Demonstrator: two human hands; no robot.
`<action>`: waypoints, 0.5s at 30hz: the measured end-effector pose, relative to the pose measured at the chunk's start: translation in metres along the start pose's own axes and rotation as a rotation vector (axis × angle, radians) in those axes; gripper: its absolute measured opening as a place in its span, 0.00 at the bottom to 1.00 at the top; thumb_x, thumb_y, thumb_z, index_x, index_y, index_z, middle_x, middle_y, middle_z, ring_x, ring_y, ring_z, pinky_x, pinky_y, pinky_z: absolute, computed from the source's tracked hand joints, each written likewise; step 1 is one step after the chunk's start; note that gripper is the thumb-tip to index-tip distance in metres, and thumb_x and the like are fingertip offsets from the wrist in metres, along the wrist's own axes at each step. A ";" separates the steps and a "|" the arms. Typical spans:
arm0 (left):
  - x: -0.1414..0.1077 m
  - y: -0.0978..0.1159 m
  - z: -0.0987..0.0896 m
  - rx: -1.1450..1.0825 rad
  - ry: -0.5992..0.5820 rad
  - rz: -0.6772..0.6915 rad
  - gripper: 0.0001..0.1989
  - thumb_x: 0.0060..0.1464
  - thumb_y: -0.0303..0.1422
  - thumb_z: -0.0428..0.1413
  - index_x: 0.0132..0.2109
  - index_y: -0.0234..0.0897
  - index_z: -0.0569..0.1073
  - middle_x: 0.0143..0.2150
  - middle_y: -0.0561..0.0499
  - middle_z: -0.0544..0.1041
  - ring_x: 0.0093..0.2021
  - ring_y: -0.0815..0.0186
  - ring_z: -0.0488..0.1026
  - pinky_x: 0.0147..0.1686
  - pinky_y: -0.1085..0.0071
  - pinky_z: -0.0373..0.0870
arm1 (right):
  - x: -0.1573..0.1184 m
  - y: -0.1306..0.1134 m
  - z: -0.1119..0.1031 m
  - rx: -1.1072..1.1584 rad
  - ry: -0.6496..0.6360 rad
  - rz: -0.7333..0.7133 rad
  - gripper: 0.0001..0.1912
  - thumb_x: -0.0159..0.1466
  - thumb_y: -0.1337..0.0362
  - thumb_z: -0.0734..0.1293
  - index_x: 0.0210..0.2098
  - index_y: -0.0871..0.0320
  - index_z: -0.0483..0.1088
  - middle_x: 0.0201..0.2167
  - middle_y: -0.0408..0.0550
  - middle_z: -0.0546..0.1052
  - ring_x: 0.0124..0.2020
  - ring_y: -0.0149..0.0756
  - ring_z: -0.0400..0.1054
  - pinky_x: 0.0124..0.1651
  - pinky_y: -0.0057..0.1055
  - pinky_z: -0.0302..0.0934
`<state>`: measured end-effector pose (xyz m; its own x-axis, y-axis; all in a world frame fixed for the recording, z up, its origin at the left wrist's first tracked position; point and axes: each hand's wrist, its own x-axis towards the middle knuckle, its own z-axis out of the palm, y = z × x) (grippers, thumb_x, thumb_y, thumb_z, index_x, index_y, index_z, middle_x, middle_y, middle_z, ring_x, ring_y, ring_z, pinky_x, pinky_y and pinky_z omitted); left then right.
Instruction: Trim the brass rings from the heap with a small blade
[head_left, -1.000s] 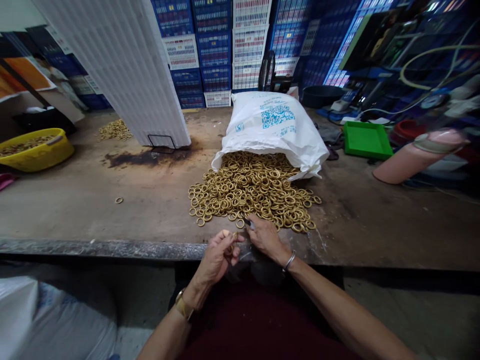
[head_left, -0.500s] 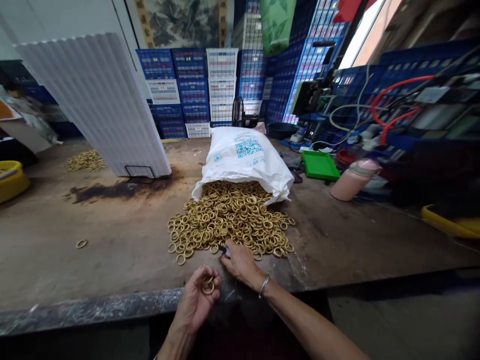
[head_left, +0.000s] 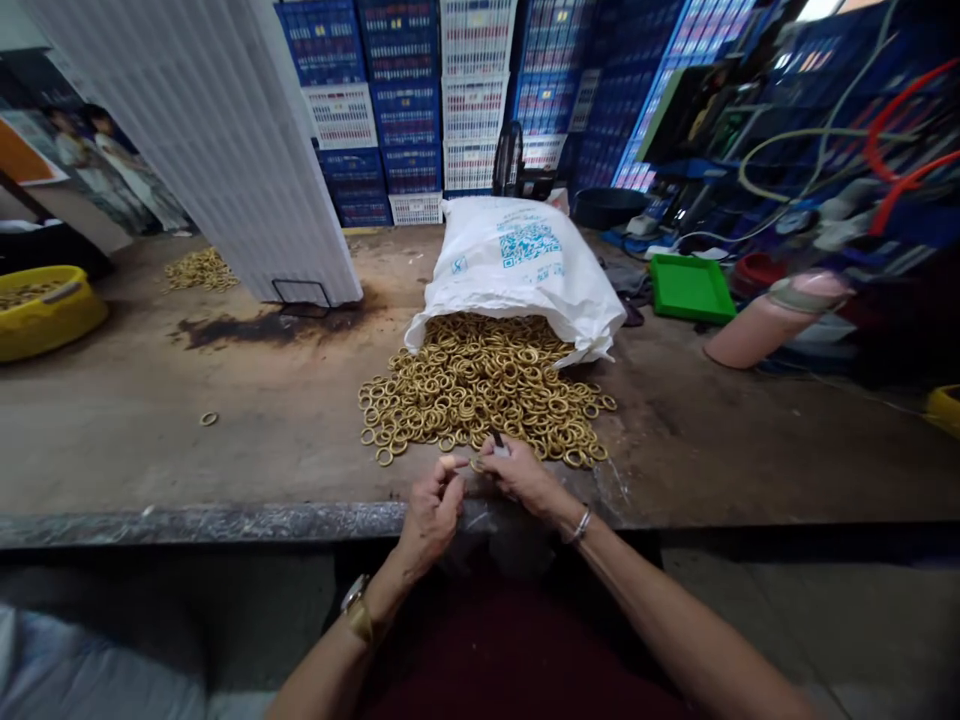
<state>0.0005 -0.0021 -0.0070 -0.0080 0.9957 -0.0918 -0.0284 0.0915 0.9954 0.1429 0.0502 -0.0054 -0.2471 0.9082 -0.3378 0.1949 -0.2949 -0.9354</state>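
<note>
A heap of brass rings (head_left: 480, 395) spills from the mouth of a white woven sack (head_left: 517, 255) on the table. My left hand (head_left: 431, 515) is at the table's near edge, its index finger stretched towards a single ring (head_left: 477, 465) in front of the heap. Its other fingers are curled and hide the palm, where brass rings showed a moment ago. My right hand (head_left: 525, 482) is closed round a small grey tool (head_left: 500, 446) with a dark tip, beside that same ring. Most of the tool is hidden by the fingers.
One loose ring (head_left: 208, 418) lies to the left. Behind it stands a corrugated white panel (head_left: 225, 150) in a wire holder. A yellow basin (head_left: 52, 320) is at far left. To the right are a green tray (head_left: 690, 287) and a pink bottle (head_left: 776, 320). Stacked crates (head_left: 409, 120) fill the back.
My left hand has turned over, hiding its palm, and reached forward to beside my right hand. My right hand stays at the heap's front with the tool. The view has tilted down and left.
</note>
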 end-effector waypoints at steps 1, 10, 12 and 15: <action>0.000 0.001 0.001 0.029 -0.015 0.045 0.11 0.48 0.32 0.54 0.41 0.36 0.72 0.21 0.56 0.66 0.18 0.75 0.59 0.20 0.79 0.57 | -0.003 -0.001 -0.001 0.074 -0.045 0.053 0.08 0.49 0.62 0.61 0.28 0.56 0.58 0.15 0.32 0.59 0.12 0.20 0.46 0.14 0.20 0.40; -0.001 0.009 0.007 -0.076 -0.058 0.076 0.10 0.45 0.28 0.56 0.38 0.37 0.74 0.29 0.50 0.75 0.29 0.67 0.68 0.34 0.74 0.62 | -0.018 -0.007 -0.002 0.367 -0.258 0.181 0.12 0.48 0.64 0.63 0.31 0.56 0.57 0.15 0.31 0.61 0.09 0.17 0.45 0.11 0.17 0.40; -0.001 0.009 0.007 -0.039 -0.049 0.099 0.07 0.47 0.29 0.55 0.36 0.37 0.73 0.28 0.51 0.74 0.28 0.68 0.68 0.34 0.74 0.62 | -0.020 -0.008 0.000 0.334 -0.232 0.169 0.12 0.49 0.61 0.63 0.30 0.56 0.56 0.15 0.32 0.61 0.09 0.17 0.46 0.10 0.16 0.40; -0.002 0.007 0.007 0.021 -0.040 0.124 0.05 0.49 0.30 0.53 0.33 0.36 0.73 0.27 0.52 0.74 0.28 0.69 0.68 0.33 0.74 0.62 | -0.022 -0.007 0.004 0.279 -0.174 0.126 0.15 0.51 0.54 0.64 0.29 0.57 0.56 0.16 0.33 0.63 0.09 0.17 0.47 0.09 0.16 0.40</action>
<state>0.0074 -0.0029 0.0004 0.0295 0.9990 0.0333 -0.0091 -0.0330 0.9994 0.1430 0.0306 0.0079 -0.4003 0.8024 -0.4426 -0.0272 -0.4931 -0.8695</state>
